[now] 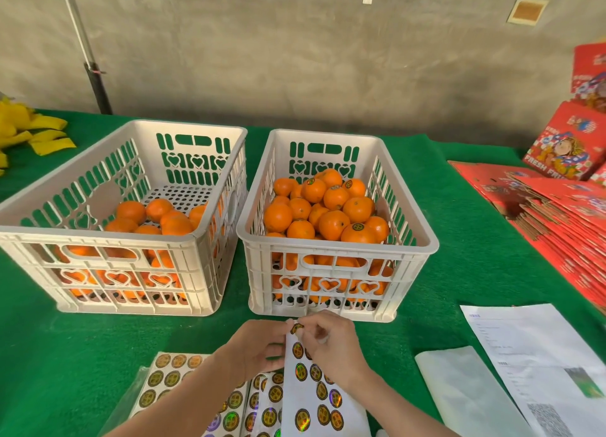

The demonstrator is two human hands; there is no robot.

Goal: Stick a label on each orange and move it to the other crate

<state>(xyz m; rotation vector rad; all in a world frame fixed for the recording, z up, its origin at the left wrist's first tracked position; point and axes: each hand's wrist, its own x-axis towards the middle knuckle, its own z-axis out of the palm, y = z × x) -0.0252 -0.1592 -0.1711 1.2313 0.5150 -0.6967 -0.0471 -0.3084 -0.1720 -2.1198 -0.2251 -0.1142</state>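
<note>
round gold label (296, 327) at the sheet's top edge (oranges (323, 212) fill the right crate (423, 239)).

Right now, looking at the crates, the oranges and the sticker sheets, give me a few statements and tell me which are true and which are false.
1. The right crate holds more oranges than the left crate. True.
2. Both hands are busy at a sticker sheet in front of the crates. True: the left hand holds the sheet, and the right hand pinches a label at its top edge.
3. Some oranges in the right crate carry labels. True, for example a labelled orange near the front.
4. One hand holds an orange. False: neither does.
5. The table cover is red. False: it is green.
6. The crates are stacked. False: they stand side by side.
</note>
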